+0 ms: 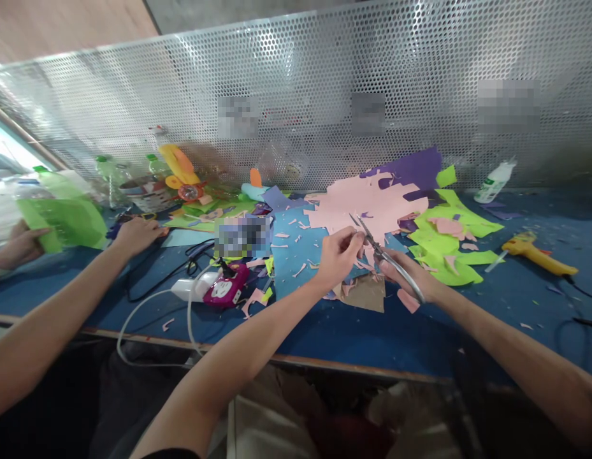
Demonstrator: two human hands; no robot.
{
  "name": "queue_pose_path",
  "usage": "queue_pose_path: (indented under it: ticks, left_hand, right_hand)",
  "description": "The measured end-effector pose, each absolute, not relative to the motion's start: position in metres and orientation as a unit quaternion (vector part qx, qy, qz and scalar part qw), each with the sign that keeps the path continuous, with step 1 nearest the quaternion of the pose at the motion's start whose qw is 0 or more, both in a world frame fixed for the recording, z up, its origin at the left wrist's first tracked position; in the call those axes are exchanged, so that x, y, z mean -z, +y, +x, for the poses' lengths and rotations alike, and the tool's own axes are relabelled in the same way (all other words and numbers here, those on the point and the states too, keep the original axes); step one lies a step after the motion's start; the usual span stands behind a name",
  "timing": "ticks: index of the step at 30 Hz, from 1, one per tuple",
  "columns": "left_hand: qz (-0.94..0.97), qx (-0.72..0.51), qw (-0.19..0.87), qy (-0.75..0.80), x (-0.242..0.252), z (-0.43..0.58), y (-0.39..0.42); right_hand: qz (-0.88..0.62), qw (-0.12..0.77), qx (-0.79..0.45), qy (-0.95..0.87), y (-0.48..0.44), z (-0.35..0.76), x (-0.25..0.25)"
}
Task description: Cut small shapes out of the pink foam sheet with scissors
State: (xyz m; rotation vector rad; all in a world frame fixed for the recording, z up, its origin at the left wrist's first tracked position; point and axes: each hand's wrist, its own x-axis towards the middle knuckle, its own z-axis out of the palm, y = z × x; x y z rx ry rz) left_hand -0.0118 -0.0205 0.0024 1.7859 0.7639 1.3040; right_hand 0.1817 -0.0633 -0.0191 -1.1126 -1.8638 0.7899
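Observation:
My right hand (410, 274) is closed around the handles of metal scissors (372, 241), whose slightly parted blades point up and left. Right beside the blades, my left hand (341, 255) is pinched shut; what its fingertips hold is too small to make out. Beyond both hands spreads a large pink paper sheet (357, 201) with cut-out edges. Under it and to the left lies blue paper (296, 255), strewn with pink scraps. A brown piece of card (365, 294) rests below my hands, and lime-green paper offcuts (448, 239) lie to the right.
A yellow glue gun (539, 255) and a white glue bottle (495, 182) are at the right. To the left are a magenta power strip (226, 285) with cables, and a co-worker's hands (140, 234) near green paper (66, 223). A perforated metal panel (315, 70) stands behind.

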Motion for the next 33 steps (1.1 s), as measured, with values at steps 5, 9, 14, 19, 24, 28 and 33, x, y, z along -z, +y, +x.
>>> queue_pose_path:
  ticks: [5, 9, 14, 19, 24, 28, 33]
  left_hand:
    - [0.718, -0.511, 0.364, 0.302, -0.004, -0.013, -0.021]
    - [0.727, -0.506, 0.355, 0.299, -0.005, -0.014, -0.021]
    - [0.715, -0.505, 0.382, 0.296, -0.003, -0.012, -0.02]
    - [0.711, -0.502, 0.392, 0.298, -0.004, -0.012, -0.02]
    - [0.707, -0.501, 0.407, 0.29, -0.004, -0.012, -0.019]
    - [0.693, -0.501, 0.444, 0.269, 0.0, -0.011, -0.017]
    - [0.686, -0.505, 0.443, 0.279, 0.004, -0.01, -0.014]
  right_hand:
    - [-0.443, 0.387, -0.318, -0.744, -0.064, 0.183, 0.019]
    - [-0.463, 0.379, -0.317, -0.736, -0.064, 0.184, 0.02]
    - [-0.479, 0.374, -0.329, -0.722, -0.061, 0.188, 0.029]
    - [-0.486, 0.378, -0.31, -0.725, -0.059, 0.189, 0.035]
    - [-0.486, 0.375, -0.309, -0.727, -0.058, 0.188, 0.037]
    - [-0.489, 0.382, -0.296, -0.726, -0.058, 0.187, 0.037]
    - [-0.48, 0.39, -0.276, -0.736, -0.06, 0.182, 0.033]
